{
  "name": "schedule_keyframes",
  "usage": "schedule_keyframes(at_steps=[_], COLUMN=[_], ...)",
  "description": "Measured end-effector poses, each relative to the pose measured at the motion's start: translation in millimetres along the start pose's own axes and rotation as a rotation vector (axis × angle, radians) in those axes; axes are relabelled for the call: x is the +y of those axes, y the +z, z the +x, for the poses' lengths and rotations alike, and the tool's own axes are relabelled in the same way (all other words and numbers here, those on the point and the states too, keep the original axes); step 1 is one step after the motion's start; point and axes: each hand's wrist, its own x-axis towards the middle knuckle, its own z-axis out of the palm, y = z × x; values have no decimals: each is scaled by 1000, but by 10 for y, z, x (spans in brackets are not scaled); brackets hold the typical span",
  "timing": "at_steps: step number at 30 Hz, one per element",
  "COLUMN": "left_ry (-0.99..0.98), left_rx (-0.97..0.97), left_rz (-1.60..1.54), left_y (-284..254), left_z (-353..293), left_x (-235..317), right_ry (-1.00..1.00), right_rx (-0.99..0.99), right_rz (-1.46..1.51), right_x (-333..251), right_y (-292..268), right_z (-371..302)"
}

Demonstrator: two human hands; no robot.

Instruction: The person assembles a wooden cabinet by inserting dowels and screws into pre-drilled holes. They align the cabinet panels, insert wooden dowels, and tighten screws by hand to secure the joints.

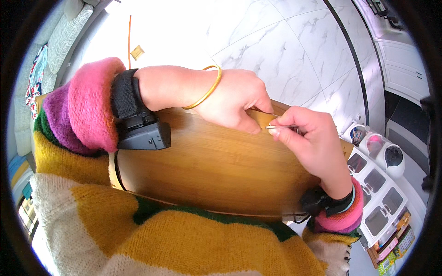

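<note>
In the middle, over the far edge of the wooden table (221,161), my two hands are close together. My left hand (237,99) comes across from the left with its fingers curled and thumb bent in; what it holds, if anything, is hidden. My right hand (315,138) pinches a thin silver metal tool (282,126) between thumb and forefinger. The tool's tip points toward the left fingertips, and its exact kind does not show. A gold bangle (217,83) circles my left wrist, and a black strapped device (143,133) sits on that forearm.
White marbled floor tiles (285,50) lie beyond the table, with an orange strip (130,41) and a small tan square (137,52). At right stand white bins with grey windows (375,179) and white containers (391,158). A grey sofa (69,39) is at far left.
</note>
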Motion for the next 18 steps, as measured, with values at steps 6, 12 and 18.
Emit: schedule_keyframes(at_steps=[6,12,18], left_ry=[44,27,57], left_rx=[20,30,41], left_rz=[8,-30,-46], left_y=[-13,-37,-1], left_z=[17,-7,49], left_x=[-2,0,-31], right_ry=[182,105,213], right_rx=[-107,-138,59], right_rz=[40,20,264], right_x=[-69,-106,-81], right_y=[-90,-90,-209], right_z=[81,53,-142])
